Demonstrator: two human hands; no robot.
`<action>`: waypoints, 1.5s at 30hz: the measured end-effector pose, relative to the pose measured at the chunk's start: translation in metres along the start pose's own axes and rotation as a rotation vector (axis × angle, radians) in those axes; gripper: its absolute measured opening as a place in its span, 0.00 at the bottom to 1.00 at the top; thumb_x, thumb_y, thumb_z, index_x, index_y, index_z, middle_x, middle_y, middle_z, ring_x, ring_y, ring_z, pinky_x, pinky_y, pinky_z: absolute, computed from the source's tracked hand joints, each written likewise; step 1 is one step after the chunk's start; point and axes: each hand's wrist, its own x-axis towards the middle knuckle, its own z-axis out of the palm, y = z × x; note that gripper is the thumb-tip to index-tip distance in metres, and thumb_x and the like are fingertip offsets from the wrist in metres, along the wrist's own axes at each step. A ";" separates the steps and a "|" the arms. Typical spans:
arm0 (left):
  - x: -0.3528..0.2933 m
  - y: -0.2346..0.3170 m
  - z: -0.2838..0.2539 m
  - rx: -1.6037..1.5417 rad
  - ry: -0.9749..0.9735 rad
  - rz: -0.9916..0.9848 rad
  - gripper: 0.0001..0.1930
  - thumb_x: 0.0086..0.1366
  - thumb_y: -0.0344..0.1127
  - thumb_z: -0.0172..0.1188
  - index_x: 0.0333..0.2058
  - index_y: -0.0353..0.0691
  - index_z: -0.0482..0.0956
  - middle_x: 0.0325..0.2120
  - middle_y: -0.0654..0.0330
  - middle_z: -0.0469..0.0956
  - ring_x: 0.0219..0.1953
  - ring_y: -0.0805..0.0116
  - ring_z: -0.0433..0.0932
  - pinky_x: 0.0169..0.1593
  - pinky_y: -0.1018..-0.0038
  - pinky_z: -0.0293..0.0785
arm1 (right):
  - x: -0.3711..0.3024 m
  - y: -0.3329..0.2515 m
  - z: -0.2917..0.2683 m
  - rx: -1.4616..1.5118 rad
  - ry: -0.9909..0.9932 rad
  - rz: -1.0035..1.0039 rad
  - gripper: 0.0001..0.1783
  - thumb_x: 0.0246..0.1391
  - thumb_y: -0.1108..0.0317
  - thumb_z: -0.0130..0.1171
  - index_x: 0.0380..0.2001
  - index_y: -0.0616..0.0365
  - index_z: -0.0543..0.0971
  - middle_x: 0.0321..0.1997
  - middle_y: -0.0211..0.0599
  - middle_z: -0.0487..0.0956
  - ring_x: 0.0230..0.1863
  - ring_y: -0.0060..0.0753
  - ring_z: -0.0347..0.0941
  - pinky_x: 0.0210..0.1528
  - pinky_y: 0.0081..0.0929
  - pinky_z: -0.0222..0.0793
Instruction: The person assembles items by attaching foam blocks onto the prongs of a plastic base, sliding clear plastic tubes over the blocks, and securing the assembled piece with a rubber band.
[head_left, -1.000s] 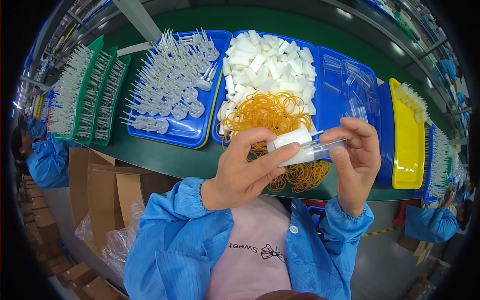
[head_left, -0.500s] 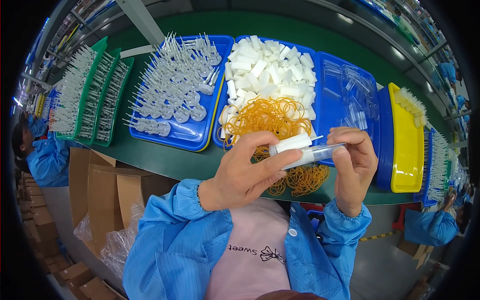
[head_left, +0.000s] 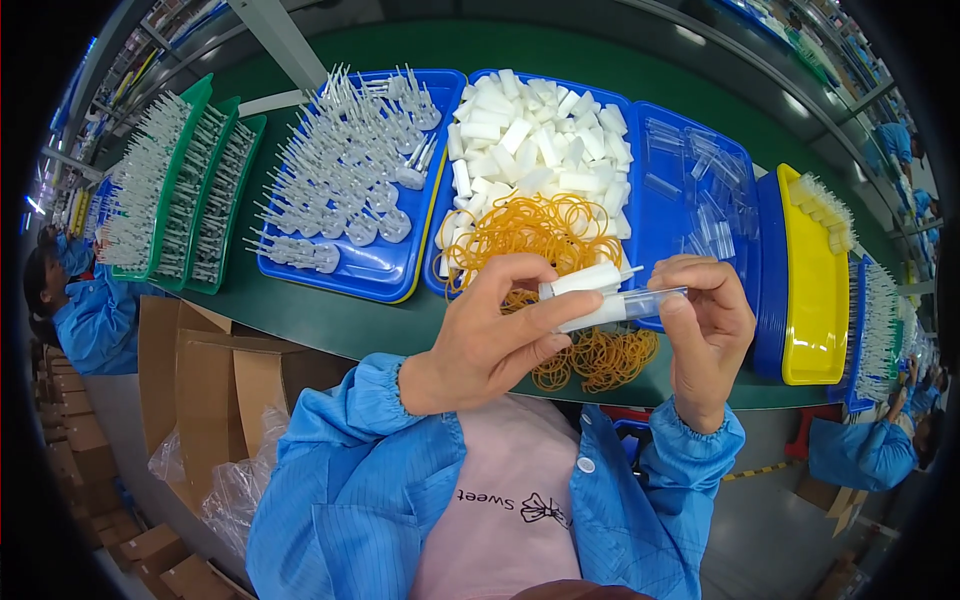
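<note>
Between fingers and thumb, my left hand (head_left: 490, 335) grips a white block with a thin stem (head_left: 588, 281) sticking out of its right end. The same hand also steadies a clear plastic tube (head_left: 647, 303) lying alongside it, with white material in its left part. At the tube's other end, my right hand (head_left: 708, 325) pinches it between thumb and fingertips. Just behind and below them is a tangle of orange rubber bands (head_left: 535, 235), partly hidden by my left hand. White foam blocks (head_left: 545, 130) are heaped beyond the bands.
A blue tray (head_left: 400, 262) at left carries rows of clear-based, thin-stemmed parts. Green racks (head_left: 205, 190) of similar parts stand farther left. Loose clear tubes lie in the right blue tray (head_left: 665, 215), beside a yellow tray (head_left: 812, 330). Cardboard boxes (head_left: 215, 390) sit below the table edge.
My left hand has shifted slightly left along the tube, and the stemmed block has tilted up a little. Both hands keep hold; my right hand has barely moved.
</note>
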 end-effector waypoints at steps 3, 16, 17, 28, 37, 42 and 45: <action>-0.002 0.002 0.006 -0.131 0.147 -0.079 0.20 0.54 0.26 0.64 0.48 0.37 0.75 0.46 0.53 0.66 0.46 0.63 0.71 0.48 0.71 0.71 | 0.002 0.004 -0.001 0.075 0.003 0.002 0.08 0.49 0.78 0.57 0.35 0.66 0.74 0.37 0.41 0.76 0.42 0.31 0.71 0.49 0.27 0.64; 0.001 -0.011 0.013 -1.159 0.291 -0.536 0.26 0.56 0.25 0.64 0.53 0.36 0.68 0.46 0.57 0.70 0.45 0.71 0.74 0.49 0.78 0.72 | 0.005 0.014 -0.002 -0.210 0.139 -0.188 0.09 0.48 0.68 0.64 0.32 0.59 0.78 0.35 0.35 0.78 0.50 0.37 0.67 0.55 0.35 0.60; 0.004 -0.009 0.013 -1.153 0.321 -0.549 0.25 0.57 0.25 0.63 0.53 0.35 0.68 0.45 0.56 0.71 0.45 0.71 0.74 0.48 0.78 0.72 | 0.006 0.013 -0.001 -0.249 0.145 -0.243 0.08 0.47 0.68 0.65 0.31 0.58 0.78 0.34 0.34 0.78 0.50 0.38 0.67 0.56 0.36 0.60; -0.004 -0.007 0.016 -1.025 0.325 -0.353 0.22 0.53 0.23 0.67 0.47 0.34 0.72 0.43 0.59 0.69 0.46 0.69 0.74 0.51 0.74 0.73 | -0.001 0.003 0.011 -0.175 0.034 -0.276 0.08 0.43 0.73 0.65 0.29 0.55 0.79 0.34 0.34 0.78 0.51 0.39 0.66 0.60 0.46 0.53; -0.007 -0.007 0.013 -0.940 0.306 -0.304 0.22 0.51 0.23 0.68 0.46 0.33 0.73 0.43 0.58 0.68 0.46 0.68 0.73 0.51 0.73 0.74 | -0.006 0.008 0.023 -0.090 0.029 -0.230 0.07 0.42 0.75 0.65 0.28 0.57 0.78 0.34 0.35 0.77 0.50 0.41 0.67 0.57 0.44 0.58; -0.004 -0.008 0.014 -0.959 0.307 -0.324 0.23 0.53 0.22 0.66 0.48 0.33 0.72 0.43 0.59 0.68 0.46 0.68 0.73 0.50 0.74 0.74 | -0.003 0.007 0.022 -0.084 0.037 -0.193 0.08 0.42 0.75 0.65 0.29 0.58 0.79 0.35 0.35 0.77 0.50 0.40 0.67 0.55 0.38 0.61; -0.003 -0.007 0.013 -1.073 0.339 -0.420 0.27 0.53 0.20 0.64 0.53 0.34 0.68 0.44 0.60 0.68 0.46 0.68 0.74 0.49 0.75 0.73 | 0.012 0.005 0.015 -0.238 -0.098 -0.247 0.11 0.48 0.73 0.60 0.38 0.59 0.80 0.39 0.37 0.77 0.51 0.37 0.68 0.54 0.33 0.61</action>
